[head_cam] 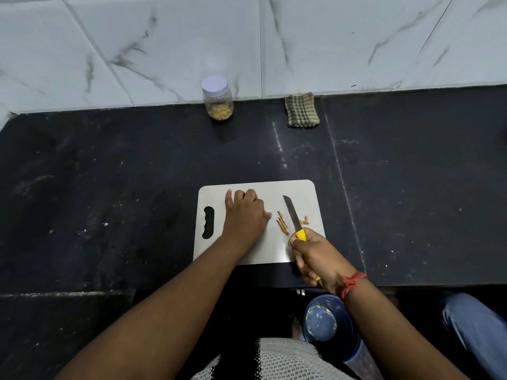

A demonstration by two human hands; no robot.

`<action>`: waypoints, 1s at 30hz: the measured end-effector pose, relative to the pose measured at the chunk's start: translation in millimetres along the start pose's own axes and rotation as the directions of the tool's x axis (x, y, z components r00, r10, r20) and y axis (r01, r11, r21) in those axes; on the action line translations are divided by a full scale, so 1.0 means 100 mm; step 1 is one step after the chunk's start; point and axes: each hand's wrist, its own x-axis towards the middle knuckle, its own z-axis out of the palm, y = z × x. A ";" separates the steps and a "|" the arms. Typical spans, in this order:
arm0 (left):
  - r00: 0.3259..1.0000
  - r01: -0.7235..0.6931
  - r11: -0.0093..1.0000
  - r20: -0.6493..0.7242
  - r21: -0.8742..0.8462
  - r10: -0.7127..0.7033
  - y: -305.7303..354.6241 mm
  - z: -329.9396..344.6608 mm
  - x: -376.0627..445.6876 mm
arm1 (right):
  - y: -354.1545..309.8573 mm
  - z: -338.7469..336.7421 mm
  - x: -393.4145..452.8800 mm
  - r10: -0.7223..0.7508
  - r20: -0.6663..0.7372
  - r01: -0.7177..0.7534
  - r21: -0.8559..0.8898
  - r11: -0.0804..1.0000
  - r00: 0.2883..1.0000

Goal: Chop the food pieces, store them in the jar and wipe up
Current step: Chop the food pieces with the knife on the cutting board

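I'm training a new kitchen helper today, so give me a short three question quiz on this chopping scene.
1. True or false: the jar by the wall has its lid on.
2. Which hand grips the knife? A) left B) right C) neither
3. Fill in: the folded checked cloth lies to the ____ of the jar, as seen from the head camera.

Key
1. True; some pieces are already inside it.
2. B; the right hand holds the yellow handle, while the left hand rests on the cutting board beside the food pieces.
3. right
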 end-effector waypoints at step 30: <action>0.994 0.069 0.961 -0.064 -0.268 -0.089 -0.16 0.14 -0.14 | 0.04 0.40 0.16 -0.033 -0.072 -0.029 -0.716 0.697 0.997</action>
